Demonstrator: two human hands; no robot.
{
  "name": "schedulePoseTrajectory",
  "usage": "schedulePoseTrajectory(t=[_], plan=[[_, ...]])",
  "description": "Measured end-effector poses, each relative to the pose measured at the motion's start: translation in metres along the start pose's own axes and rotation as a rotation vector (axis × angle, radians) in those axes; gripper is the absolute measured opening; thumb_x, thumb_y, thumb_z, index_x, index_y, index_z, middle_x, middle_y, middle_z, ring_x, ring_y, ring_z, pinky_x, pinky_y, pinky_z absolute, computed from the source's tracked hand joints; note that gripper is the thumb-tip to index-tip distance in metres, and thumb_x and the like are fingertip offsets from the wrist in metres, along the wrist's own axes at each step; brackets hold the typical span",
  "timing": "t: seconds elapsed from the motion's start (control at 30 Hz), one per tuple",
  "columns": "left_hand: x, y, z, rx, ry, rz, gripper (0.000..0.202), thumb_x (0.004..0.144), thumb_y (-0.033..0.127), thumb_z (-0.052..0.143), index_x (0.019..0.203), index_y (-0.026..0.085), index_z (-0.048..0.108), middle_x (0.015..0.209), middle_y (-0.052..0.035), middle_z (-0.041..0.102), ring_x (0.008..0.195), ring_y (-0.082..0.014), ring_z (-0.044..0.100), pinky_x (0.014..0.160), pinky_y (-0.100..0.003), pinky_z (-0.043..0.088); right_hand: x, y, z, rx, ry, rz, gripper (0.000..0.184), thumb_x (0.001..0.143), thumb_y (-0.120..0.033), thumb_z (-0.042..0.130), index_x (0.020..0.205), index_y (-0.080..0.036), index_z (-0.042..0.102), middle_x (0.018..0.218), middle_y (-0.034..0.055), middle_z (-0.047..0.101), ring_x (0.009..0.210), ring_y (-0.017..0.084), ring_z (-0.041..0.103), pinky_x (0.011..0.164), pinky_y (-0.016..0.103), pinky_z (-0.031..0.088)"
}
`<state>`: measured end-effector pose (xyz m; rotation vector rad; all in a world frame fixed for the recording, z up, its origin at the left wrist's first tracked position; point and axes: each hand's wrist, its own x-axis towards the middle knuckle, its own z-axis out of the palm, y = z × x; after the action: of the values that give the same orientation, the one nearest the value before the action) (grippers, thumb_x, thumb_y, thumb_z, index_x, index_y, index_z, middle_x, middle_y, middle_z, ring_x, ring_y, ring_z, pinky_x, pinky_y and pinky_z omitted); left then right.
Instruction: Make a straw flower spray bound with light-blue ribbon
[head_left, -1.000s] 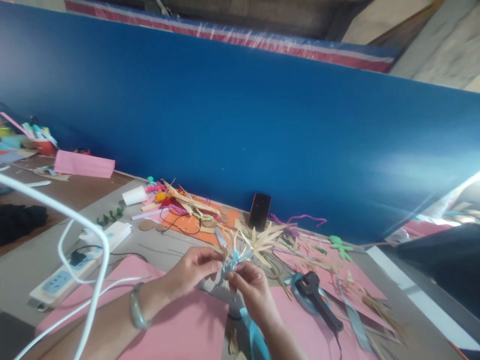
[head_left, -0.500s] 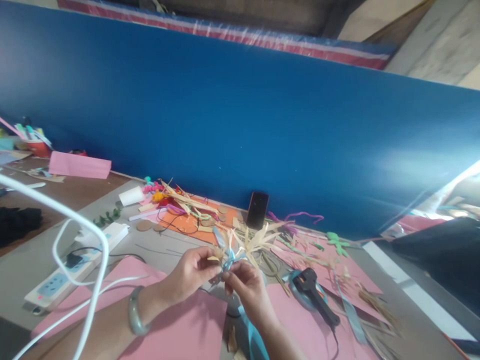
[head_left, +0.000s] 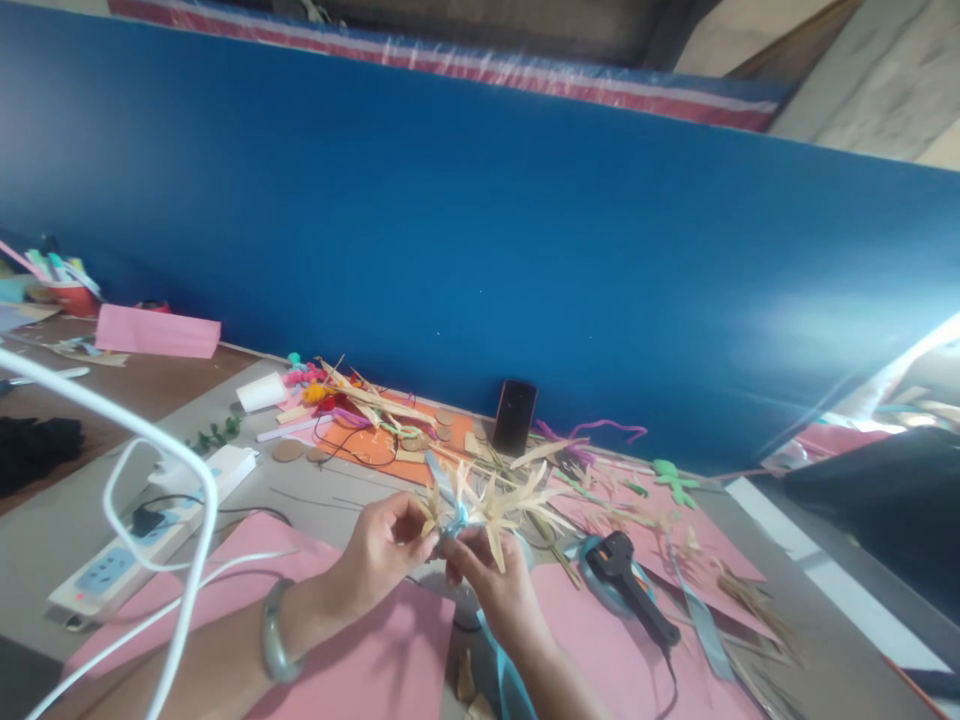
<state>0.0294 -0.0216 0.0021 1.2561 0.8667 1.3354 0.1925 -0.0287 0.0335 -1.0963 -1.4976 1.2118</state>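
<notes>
Both hands are close together over the desk, fingertips pinched at a light blue ribbon (head_left: 458, 516) gathered around pale dried-husk flowers (head_left: 511, 506). My left hand (head_left: 384, 545), with a pale green bangle (head_left: 276, 632) on its wrist, is closed at the left side of the bunch, beside a small tan husk piece. From the right, my right hand (head_left: 491, 575) is closed just under the ribbon. The husk petals spread out above and over its fingers. The exact grip points are partly hidden by the fingers. A blue ribbon strip (head_left: 510, 680) lies below the right wrist.
A black glue gun (head_left: 634, 585) rests on a ribbon roll at right. Pink paper sheets (head_left: 375, 650) lie beneath the hands. At left are a white power strip (head_left: 150, 540) and a looping white cable (head_left: 191, 455). A phone (head_left: 514, 418) leans against the blue partition (head_left: 480, 230).
The husk flowers have turned in the fingers, and their petals now spread lower over my right hand. Both hands stay almost in place, still pinching at the ribbon.
</notes>
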Motion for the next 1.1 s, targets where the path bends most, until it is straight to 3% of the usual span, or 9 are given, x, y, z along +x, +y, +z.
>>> schedulePoseTrajectory(t=[0.2, 0.33, 0.47, 0.57, 0.7, 1.1], plan=[[-0.004, 0.003, -0.001, 0.069, -0.04, 0.041, 0.023, 0.084, 0.036, 0.068, 0.078, 0.016, 0.06, 0.071, -0.006, 0.071, 0.066, -0.0182, 0.068, 0.062, -0.026, 0.051, -0.002, -0.001, 0.003, 0.04, 0.037, 0.028, 0.038, 0.076, -0.05, 0.073, 0.059, -0.016, 0.067, 0.049, 0.0, 0.06, 0.05, 0.012, 0.052, 0.055, 0.023, 0.045], [-0.003, 0.006, 0.001, 0.096, -0.02, 0.087, 0.021, 0.082, 0.035, 0.07, 0.078, 0.015, 0.063, 0.075, -0.0064, 0.072, 0.066, -0.0176, 0.067, 0.063, -0.026, 0.051, -0.001, -0.009, 0.004, 0.017, 0.015, 0.019, 0.043, 0.074, -0.052, 0.07, 0.049, -0.018, 0.063, 0.048, 0.0006, 0.057, 0.05, 0.013, 0.052, 0.054, 0.023, 0.047], [-0.002, 0.004, 0.002, 0.134, 0.022, 0.125, 0.019, 0.079, 0.033, 0.073, 0.081, 0.015, 0.068, 0.088, -0.0089, 0.073, 0.075, -0.0195, 0.068, 0.066, -0.026, 0.051, -0.002, -0.015, 0.003, -0.068, -0.007, -0.009, 0.038, 0.073, -0.044, 0.07, 0.046, -0.019, 0.061, 0.047, 0.0001, 0.057, 0.051, 0.014, 0.053, 0.054, 0.024, 0.048], [-0.003, 0.005, 0.003, 0.167, 0.013, 0.139, 0.018, 0.082, 0.033, 0.07, 0.081, 0.015, 0.069, 0.085, -0.0091, 0.074, 0.076, -0.02, 0.069, 0.068, -0.027, 0.052, -0.002, -0.017, 0.003, -0.111, 0.025, -0.027, 0.036, 0.075, -0.038, 0.067, 0.046, -0.019, 0.06, 0.046, -0.0002, 0.057, 0.05, 0.014, 0.054, 0.055, 0.023, 0.048], [-0.004, 0.008, 0.004, 0.166, 0.003, 0.143, 0.02, 0.084, 0.034, 0.067, 0.081, 0.015, 0.069, 0.08, -0.008, 0.073, 0.07, -0.0185, 0.068, 0.066, -0.028, 0.052, -0.002, -0.017, 0.005, -0.119, 0.031, -0.017, 0.042, 0.077, -0.042, 0.066, 0.043, -0.019, 0.059, 0.045, 0.0003, 0.056, 0.049, 0.014, 0.055, 0.051, 0.022, 0.046], [-0.007, 0.02, 0.004, 0.209, -0.055, 0.239, 0.014, 0.085, 0.02, 0.063, 0.073, 0.015, 0.064, 0.077, -0.0048, 0.062, 0.071, -0.0154, 0.061, 0.067, -0.026, 0.051, 0.0, 0.016, -0.003, -0.066, 0.026, -0.075, 0.036, 0.085, -0.04, 0.066, 0.056, -0.017, 0.068, 0.051, -0.0002, 0.062, 0.054, 0.013, 0.055, 0.062, 0.024, 0.045]])
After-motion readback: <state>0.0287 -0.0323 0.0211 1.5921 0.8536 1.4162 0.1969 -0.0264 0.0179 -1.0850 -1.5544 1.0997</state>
